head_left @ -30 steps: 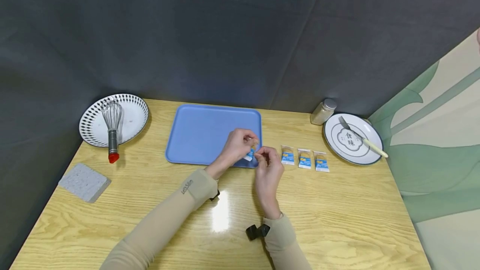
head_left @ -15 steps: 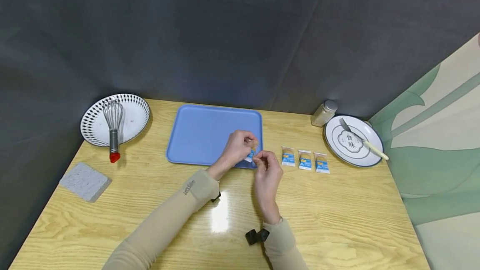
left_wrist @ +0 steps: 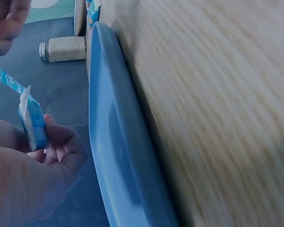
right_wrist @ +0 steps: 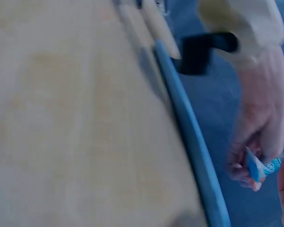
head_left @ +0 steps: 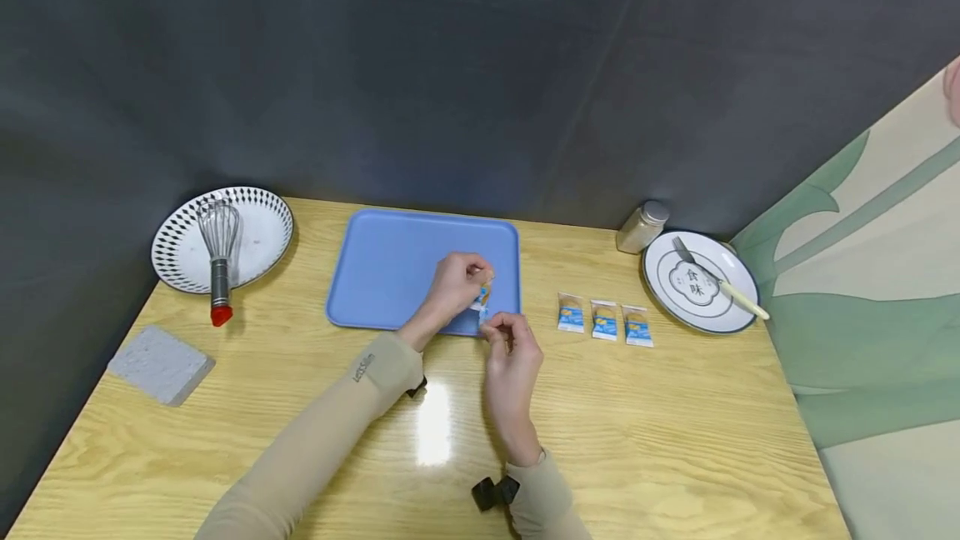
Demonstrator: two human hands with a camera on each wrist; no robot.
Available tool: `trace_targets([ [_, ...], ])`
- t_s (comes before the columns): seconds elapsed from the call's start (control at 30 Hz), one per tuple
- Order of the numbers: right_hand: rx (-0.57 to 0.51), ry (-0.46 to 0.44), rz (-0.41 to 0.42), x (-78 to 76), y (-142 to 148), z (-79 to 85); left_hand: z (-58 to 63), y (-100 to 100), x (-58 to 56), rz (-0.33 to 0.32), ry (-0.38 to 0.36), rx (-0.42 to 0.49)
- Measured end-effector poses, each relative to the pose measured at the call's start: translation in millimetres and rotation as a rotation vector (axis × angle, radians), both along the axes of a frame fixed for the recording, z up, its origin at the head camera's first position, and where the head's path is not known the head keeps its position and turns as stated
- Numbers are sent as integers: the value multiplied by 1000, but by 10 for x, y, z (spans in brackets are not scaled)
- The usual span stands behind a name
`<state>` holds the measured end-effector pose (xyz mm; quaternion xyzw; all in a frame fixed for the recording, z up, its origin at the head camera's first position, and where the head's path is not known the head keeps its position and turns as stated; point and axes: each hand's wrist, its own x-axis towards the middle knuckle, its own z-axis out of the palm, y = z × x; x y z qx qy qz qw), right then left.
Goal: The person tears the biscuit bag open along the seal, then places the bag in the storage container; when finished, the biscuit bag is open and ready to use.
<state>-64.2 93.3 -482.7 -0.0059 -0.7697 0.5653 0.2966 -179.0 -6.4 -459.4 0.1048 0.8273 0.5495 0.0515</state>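
My left hand (head_left: 454, 283) pinches a small blue-and-white wrapped biscuit packet (head_left: 480, 297) over the right part of the blue tray (head_left: 405, 261). A narrow strip of wrapper (left_wrist: 8, 80) stretches from the top of the packet toward my right hand (head_left: 513, 365), whose thumb and fingertips pinch its other end. In the left wrist view the packet (left_wrist: 34, 123) stands on edge between thumb and fingers, its wrapper raised at one corner. To the right of the tray, three like packets (head_left: 604, 321) lie in a row on the table.
A patterned plate (head_left: 262, 232) bearing a whisk (head_left: 220, 248) is at the back left, with a grey sponge-like block (head_left: 161, 363) nearer. At the back right stand a shaker jar (head_left: 642, 227) and a plate (head_left: 667, 302) with a fork (head_left: 720, 277) on it.
Both hands have shifted left. My right hand has drawn away from the packet toward the near side, and a strip of wrapper now shows stretched between the hands.
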Motion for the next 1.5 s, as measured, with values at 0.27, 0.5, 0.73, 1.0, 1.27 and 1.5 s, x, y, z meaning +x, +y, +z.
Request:
trace_targets([
  [0.27,-190,-74,-28,-196,222,143,28,-57,82,-80,-22,42],
  [0.5,-188,-157,98,-323,373,143,-10,-108,153,-83,-149,141],
  [0.73,-113,-344,230,-281,434,86,-51,-193,166,70,-394,438],
  [1.0,-180,-417,330,-401,540,38,-107,-213,193,171,-474,597],
  [1.27,-152,-475,382,-534,674,48,-119,-241,274,137,-451,522],
  [1.5,160,-480,342,-633,728,50,-149,-318,283,66,-293,182],
])
